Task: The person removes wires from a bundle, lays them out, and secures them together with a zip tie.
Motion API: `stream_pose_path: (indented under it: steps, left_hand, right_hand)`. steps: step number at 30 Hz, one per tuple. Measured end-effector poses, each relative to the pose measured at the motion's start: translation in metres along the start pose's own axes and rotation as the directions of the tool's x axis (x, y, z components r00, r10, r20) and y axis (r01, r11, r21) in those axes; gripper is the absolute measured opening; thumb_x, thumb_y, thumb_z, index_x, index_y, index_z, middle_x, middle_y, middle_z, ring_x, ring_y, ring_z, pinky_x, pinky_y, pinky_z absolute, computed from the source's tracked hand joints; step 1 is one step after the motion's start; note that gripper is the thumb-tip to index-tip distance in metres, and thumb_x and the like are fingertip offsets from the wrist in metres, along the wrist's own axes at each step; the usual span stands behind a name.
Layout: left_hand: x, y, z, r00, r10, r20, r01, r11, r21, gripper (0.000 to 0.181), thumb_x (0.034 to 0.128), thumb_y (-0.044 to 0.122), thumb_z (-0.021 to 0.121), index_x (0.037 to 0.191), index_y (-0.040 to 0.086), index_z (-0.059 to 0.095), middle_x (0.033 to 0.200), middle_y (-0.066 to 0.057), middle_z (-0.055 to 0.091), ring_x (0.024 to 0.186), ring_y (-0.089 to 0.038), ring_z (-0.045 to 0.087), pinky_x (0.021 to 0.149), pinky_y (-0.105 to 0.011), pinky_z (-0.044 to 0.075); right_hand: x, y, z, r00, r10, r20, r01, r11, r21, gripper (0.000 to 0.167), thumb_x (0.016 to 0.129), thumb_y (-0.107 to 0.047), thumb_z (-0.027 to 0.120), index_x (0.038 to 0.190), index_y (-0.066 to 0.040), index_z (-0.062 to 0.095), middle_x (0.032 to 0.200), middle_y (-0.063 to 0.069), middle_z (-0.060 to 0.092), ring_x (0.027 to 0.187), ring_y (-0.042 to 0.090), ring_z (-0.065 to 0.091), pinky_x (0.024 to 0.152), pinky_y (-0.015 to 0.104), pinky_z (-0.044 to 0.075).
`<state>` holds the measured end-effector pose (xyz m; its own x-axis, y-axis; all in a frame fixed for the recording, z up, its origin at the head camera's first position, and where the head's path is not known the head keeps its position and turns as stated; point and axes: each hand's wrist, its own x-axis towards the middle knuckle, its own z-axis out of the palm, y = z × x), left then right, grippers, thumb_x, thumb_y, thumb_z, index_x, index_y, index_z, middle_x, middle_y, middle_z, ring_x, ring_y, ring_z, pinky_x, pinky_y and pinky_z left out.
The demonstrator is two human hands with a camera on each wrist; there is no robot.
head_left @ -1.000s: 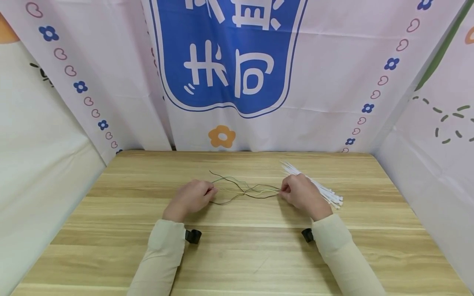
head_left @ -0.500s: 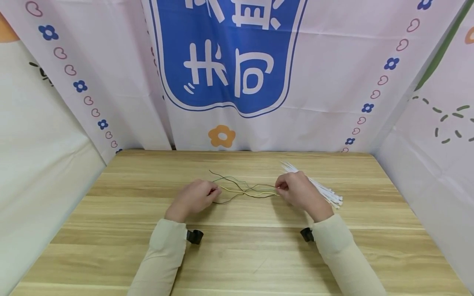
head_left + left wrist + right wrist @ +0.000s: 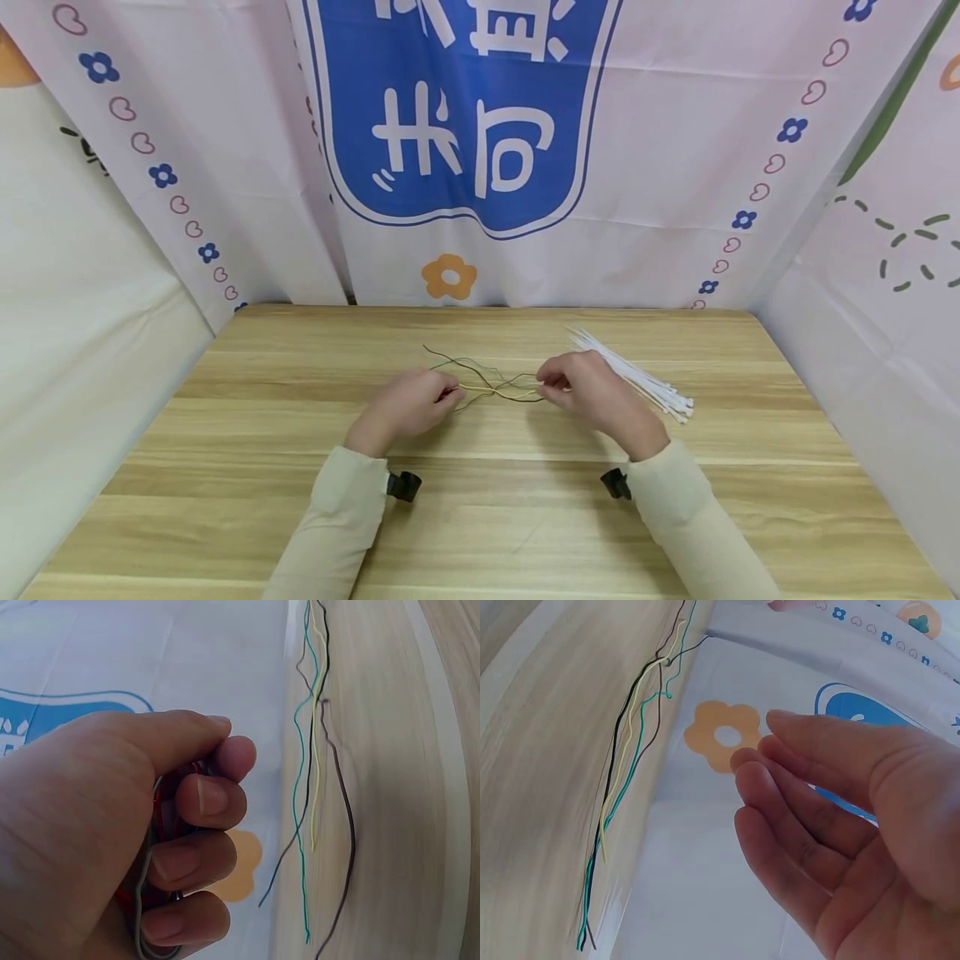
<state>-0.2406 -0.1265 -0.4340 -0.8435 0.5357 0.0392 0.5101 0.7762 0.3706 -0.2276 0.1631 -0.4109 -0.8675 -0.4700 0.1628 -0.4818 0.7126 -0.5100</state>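
Several thin wires, black, green, yellow and brown, lie crossed in a loose bundle (image 3: 495,390) on the wooden table. At their left end, my left hand (image 3: 408,408) has its fingers curled into the palm. The left wrist view shows a bunched grey and red wire (image 3: 139,896) gripped in that hand (image 3: 82,817); the fingers hide most of it. My right hand (image 3: 600,396) hovers by the right end of the loose wires, partly covering them in the head view. In the right wrist view its fingers are loosely bent, with nothing between thumb and fingertips, apart from the wires (image 3: 622,761).
White cable ties (image 3: 641,373) lie in a slanted pile just behind and right of my right hand. The wooden table (image 3: 480,517) ends at a printed cloth backdrop (image 3: 645,250), with cloth on both sides too.
Both hands have moved inward, the left one to the right and the right one to the left, so the gap between them is smaller. The cable ties have not moved.
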Motion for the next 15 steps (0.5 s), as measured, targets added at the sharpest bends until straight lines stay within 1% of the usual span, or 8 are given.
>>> stream_pose_path:
  steps: [5,10,15]
  left_hand:
    - [0.001,0.009,0.001,0.999,0.042,-0.005,-0.042,0.999,-0.001,0.045,0.1075,0.023,0.06,0.066,0.021,0.045,0.06,0.01,0.036,0.056,-0.005,0.037,0.057,-0.024,0.034]
    - [0.002,0.017,0.003,0.998,0.068,-0.006,-0.067,0.998,0.016,0.045,0.1077,0.024,0.061,0.065,0.022,0.046,0.059,0.011,0.037,0.053,-0.003,0.037,0.055,-0.023,0.033]
    - [0.003,0.024,0.006,0.994,0.105,-0.031,-0.104,0.994,0.036,0.044,0.1067,0.023,0.063,0.065,0.021,0.048,0.058,0.011,0.037,0.052,-0.003,0.036,0.055,-0.022,0.033]
  right_hand:
    - [0.001,-0.006,0.003,0.998,-0.058,0.011,0.059,0.998,-0.008,0.011,0.096,-0.009,0.078,0.105,-0.003,0.08,0.098,0.005,0.08,0.085,0.012,0.073,0.079,0.03,0.062]
    - [0.0,-0.01,0.006,0.994,-0.108,0.016,0.108,0.994,-0.006,0.007,0.096,-0.008,0.077,0.102,-0.005,0.08,0.096,0.003,0.08,0.083,0.009,0.072,0.076,0.027,0.061]
    - [0.001,-0.015,0.01,0.987,-0.159,0.022,0.159,0.987,-0.009,0.007,0.097,-0.01,0.077,0.102,-0.006,0.08,0.096,0.002,0.08,0.083,0.009,0.073,0.077,0.031,0.063]
